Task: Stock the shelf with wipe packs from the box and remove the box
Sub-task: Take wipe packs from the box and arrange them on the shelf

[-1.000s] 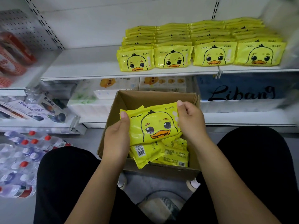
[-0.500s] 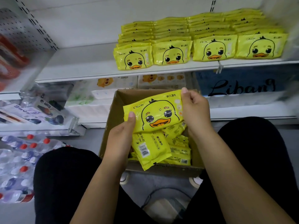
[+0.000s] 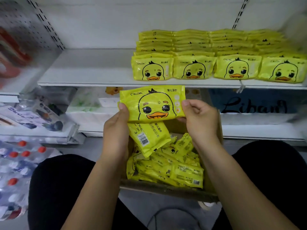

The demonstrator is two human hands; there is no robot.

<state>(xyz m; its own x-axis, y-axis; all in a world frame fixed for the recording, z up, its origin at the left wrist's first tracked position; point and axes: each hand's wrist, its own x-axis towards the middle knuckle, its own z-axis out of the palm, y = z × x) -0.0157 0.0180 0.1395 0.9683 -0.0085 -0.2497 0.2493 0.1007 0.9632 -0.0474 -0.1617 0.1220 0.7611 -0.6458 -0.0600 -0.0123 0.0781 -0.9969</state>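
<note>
A yellow duck-face wipe pack [image 3: 152,103] is held above the cardboard box [image 3: 166,190], just below the shelf's front edge. My left hand [image 3: 115,133] grips its left end, and my right hand [image 3: 200,122] pinches its right end. A second pack [image 3: 148,137], barcode side up, hangs under the first against my left hand. Several more yellow packs [image 3: 174,170] lie loose in the box. The white shelf [image 3: 89,70] carries rows of the same packs [image 3: 216,55] on its right half.
Packaged tissue goods [image 3: 89,107] and a blue "Libang" pack [image 3: 254,105] fill the lower shelf behind the box. Bottles with red caps [image 3: 16,163] lie on the floor at left. My knees in black trousers flank the box. A perforated panel [image 3: 25,30] stands at upper left.
Both hands have lifted the duck pack up out of the box toward the shelf edge; a second pack now hangs beneath it. My view has tilted so the shelf sits lower.
</note>
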